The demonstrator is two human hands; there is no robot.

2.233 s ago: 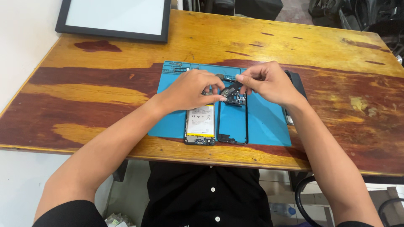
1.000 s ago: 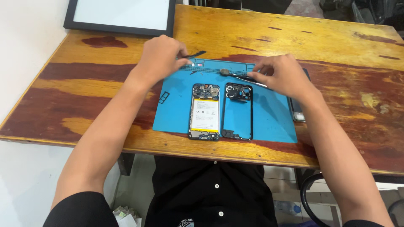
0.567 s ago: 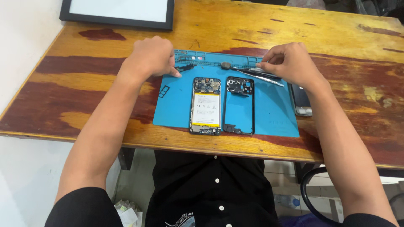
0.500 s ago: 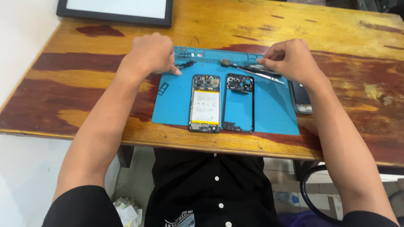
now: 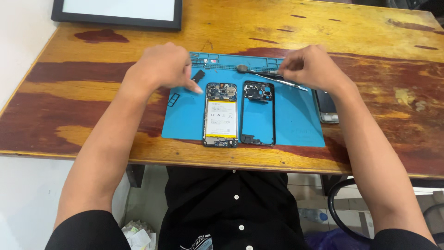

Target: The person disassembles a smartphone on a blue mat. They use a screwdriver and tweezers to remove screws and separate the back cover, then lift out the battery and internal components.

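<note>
Lying opened up on the blue repair mat [image 5: 296, 125] is the phone body [image 5: 221, 115], back cover off, its pale battery and upper circuit board showing. Sitting just beside it on the right is the black inner frame [image 5: 258, 113], already lifted out and laid flat, touching nothing but the mat. So teardown is looking partway through: cover and frame are off, while battery and boards are sitting in place in the body, as far as can be judged.

Hovering over the mat's upper left area is the left hand [image 5: 162, 69], fingers loosely curled and pointing down toward the body's top left corner, holding nothing that can be seen. Lying close to its fingertips are a small black strip part [image 5: 198, 76] and a thin card tray [image 5: 173, 99], both loose on the mat.

Resting at the mat's upper right is the right hand [image 5: 311, 67], fingers pinched closed around the metal tweezers [image 5: 282, 81]. A dark-handled screwdriver [image 5: 252, 71] is lying just beside them along the mat's top groove; whether the fingers are also touching it cannot be told.

Sitting off the mat's right edge on the wooden table [image 5: 92, 120] is a second dark phone-like slab [image 5: 326, 105], partly hidden by the right wrist. Lying at the table's far left corner is a black-framed white board [image 5: 118, 11].
</note>
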